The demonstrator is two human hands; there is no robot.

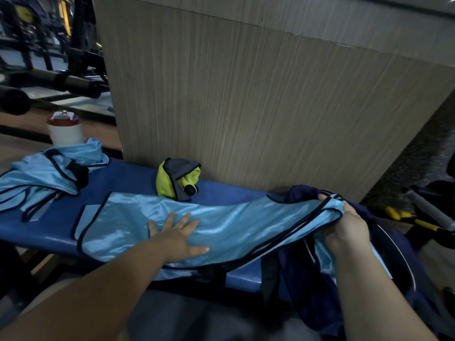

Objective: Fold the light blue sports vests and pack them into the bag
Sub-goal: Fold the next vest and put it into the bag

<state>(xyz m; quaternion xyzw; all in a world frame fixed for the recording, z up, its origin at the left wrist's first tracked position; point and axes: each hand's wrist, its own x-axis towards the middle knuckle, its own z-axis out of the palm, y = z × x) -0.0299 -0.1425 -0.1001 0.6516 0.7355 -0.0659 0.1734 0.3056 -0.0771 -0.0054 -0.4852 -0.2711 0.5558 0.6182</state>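
Blue vest [221,217] on bench [49,232]; left hand [177,236] presses it flat-fingered; right hand [344,230] grips its end.

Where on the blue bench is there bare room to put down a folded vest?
Bare bench shows between the vest pile and the green pouch, and in a strip behind the spread vest, from pouch to bag. The right end is crowded by the bag.

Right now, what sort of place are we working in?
Most likely a gym. Dark exercise machines with padded roller bars stand at the back left, the light blue vest is spread on a blue padded bench, and a white bottle with a red lid stands nearby.
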